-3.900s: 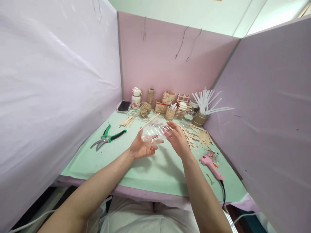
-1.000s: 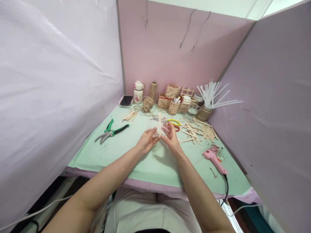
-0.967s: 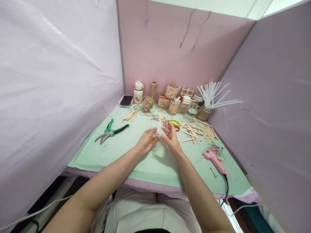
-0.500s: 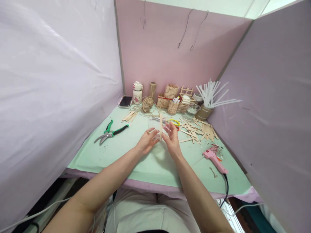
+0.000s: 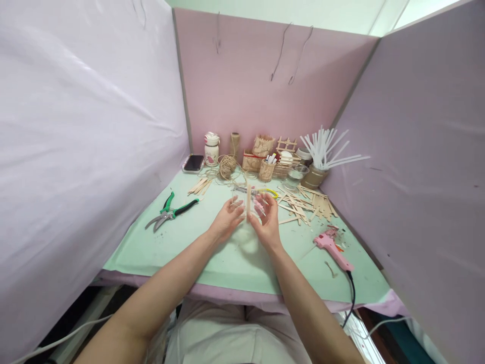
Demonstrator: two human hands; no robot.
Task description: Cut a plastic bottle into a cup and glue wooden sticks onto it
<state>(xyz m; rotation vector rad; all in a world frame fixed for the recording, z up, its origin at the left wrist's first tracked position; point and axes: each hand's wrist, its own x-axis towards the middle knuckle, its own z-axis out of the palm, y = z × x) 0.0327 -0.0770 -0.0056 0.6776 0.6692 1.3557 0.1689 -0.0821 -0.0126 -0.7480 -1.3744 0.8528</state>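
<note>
Between my hands, above the table, is a clear plastic cup (image 5: pixel 240 194) with a wooden craft stick (image 5: pixel 248 201) standing upright along its near side. My left hand (image 5: pixel 228 216) curls around the cup's left side. My right hand (image 5: pixel 268 222) grips the right side, its thumb near the stick's lower end. The cup's outline is faint, and the fingers hide part of it. Just behind it, scissors with yellow handles (image 5: pixel 271 193) lie on the table, partly covered.
Green-handled pruning shears (image 5: pixel 168 212) lie at left, a pink glue gun (image 5: pixel 333 248) at right. Loose craft sticks (image 5: pixel 297 206) are scattered right of centre. Along the back stand a twine ball (image 5: pixel 227 167), a pen holder (image 5: pixel 267 171), a glass bowl (image 5: pixel 295 177) and a jar of glue sticks (image 5: pixel 315 177).
The camera view has shifted slightly. The cup and stick stay between my hands, and my left fingers look a little more spread on the cup.
</note>
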